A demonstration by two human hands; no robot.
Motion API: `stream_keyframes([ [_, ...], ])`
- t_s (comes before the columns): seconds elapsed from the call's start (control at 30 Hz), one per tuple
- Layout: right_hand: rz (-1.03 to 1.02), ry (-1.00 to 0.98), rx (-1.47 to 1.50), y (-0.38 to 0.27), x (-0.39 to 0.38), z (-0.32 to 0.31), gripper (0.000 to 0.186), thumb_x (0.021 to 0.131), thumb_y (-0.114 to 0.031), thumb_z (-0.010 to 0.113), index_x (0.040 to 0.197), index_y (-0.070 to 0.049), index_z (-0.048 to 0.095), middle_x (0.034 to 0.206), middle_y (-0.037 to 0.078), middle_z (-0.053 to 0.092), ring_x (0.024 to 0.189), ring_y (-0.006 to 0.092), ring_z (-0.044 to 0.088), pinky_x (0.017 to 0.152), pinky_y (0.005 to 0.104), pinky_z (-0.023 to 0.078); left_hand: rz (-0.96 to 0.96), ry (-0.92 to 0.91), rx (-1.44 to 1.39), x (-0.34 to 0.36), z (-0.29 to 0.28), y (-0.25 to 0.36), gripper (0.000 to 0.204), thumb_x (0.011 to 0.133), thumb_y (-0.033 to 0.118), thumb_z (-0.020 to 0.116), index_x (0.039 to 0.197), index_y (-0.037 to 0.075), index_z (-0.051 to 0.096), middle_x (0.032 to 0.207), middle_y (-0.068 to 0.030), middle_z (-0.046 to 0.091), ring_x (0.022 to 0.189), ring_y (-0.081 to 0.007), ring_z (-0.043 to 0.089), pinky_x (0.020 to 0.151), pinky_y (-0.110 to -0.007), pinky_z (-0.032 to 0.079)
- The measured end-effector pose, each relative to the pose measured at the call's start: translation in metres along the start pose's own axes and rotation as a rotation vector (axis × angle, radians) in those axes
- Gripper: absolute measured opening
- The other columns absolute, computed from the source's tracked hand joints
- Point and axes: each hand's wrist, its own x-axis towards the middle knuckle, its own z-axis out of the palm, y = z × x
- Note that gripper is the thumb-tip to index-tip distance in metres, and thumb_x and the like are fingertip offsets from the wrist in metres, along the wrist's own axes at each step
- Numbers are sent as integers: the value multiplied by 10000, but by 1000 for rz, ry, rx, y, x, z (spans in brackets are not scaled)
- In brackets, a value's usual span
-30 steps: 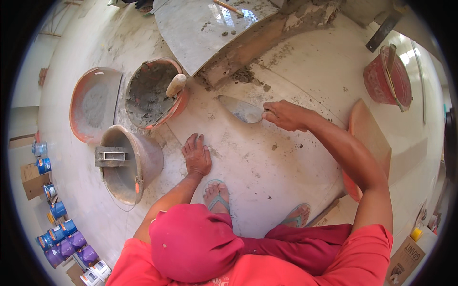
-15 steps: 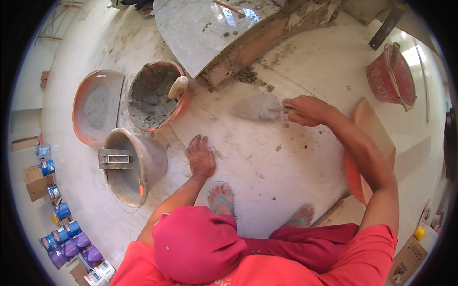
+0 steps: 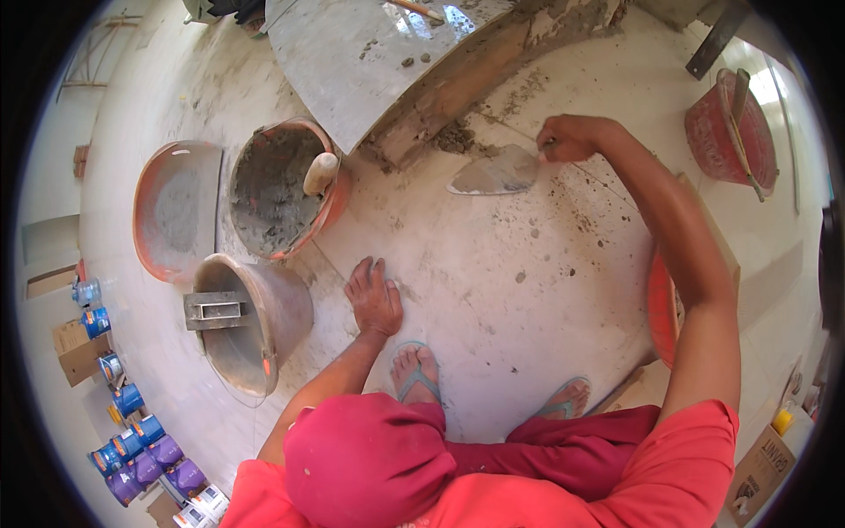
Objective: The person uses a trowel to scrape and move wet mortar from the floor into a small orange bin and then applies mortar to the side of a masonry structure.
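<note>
My right hand (image 3: 572, 139) grips a pointed metal trowel (image 3: 493, 176), its blade low over the dusty floor beside dark mortar crumbs (image 3: 454, 137). My left hand (image 3: 375, 301) rests on the floor with fingers spread, holding nothing. To its left stands a pale bucket (image 3: 290, 308) with a metal float across its rim. Behind that is an orange bucket (image 3: 273, 216) of grey mortar with a wooden-handled tool in it, next to a shallow orange pan (image 3: 176, 220) with grey residue.
A curved pale slab (image 3: 361, 79) with a grimy edge lies at the top. A red bucket (image 3: 713, 141) stands upper right; an orange pan (image 3: 662, 317) is partly behind my right arm. Paint cans (image 3: 150, 462) and cardboard boxes (image 3: 77, 352) line the far left.
My right hand with the trowel has moved up and rightward toward the crumbs by the slab's edge, and more loose bits show on the floor there. My left hand stays on the floor.
</note>
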Motion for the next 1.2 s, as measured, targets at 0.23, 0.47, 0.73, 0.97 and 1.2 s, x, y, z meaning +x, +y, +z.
stream_keyframes([
  [0.23,123,-76,6,-21,73,-40,289,937,-299,729,1078,-60,808,938,128,785,807,258,746,711,408,586,-1,-9,-4,0,-1,0,538,949,209,582,1451,18,561,1500,-219,494,1410,-417,442,1158,-568,307],
  [0.47,54,-69,-25,10,113,-56,233,895,-240,771,1073,-100,827,922,102,787,858,239,740,732,401,586,7,-30,-30,3,4,4,552,928,221,600,1444,30,561,1510,-215,484,1411,-419,442,1152,-571,305],
  [0.73,-70,317,-210,-14,66,-37,401,905,-362,823,1234,-138,780,1149,139,775,1152,340,710,1010,454,527,4,-18,15,-2,3,-3,575,912,224,608,1450,28,555,1522,-211,479,1429,-413,428,1155,-569,303],
  [0.97,-47,380,-72,-15,10,-20,498,945,-433,798,1313,-107,720,1275,169,701,1240,377,656,1053,484,504,-8,-18,5,0,5,0,563,911,224,608,1438,30,569,1528,-210,480,1439,-402,425,1170,-573,296],
  [1.2,-80,474,-200,-6,-118,-16,441,998,-416,736,1282,-79,708,1241,190,685,1191,419,635,1013,505,500,10,45,-6,-3,8,-2,542,925,221,586,1438,47,577,1507,-200,509,1424,-404,439,1172,-558,304],
])
